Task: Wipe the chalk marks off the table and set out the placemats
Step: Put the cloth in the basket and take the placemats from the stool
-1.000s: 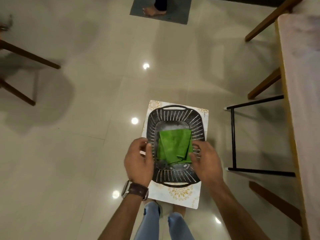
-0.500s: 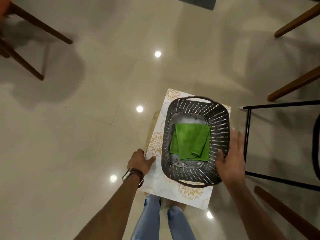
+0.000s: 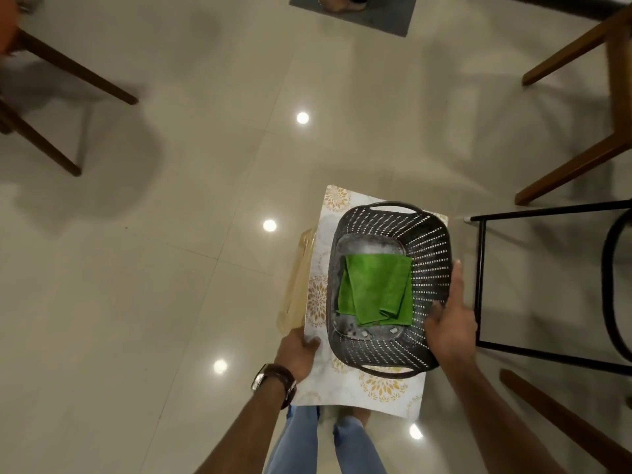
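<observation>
Carrying stack, lower centre frame. Left hand (image 3: 298, 350) pinches placemat (image 3: 386, 388) near-left corner. Right hand (image 3: 448, 323) open, flat against basket (image 3: 431, 241) right wall. Green cloth (image 3: 376, 289) folded inside basket. Suggest: keep placemat level, basket centred, brace wall.

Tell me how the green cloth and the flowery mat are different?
The green cloth is plain and folded; the placemat is flat, white with gold flowers. The cloth lies inside the black basket; the placemat sits under it, gripped by the left hand.
</observation>
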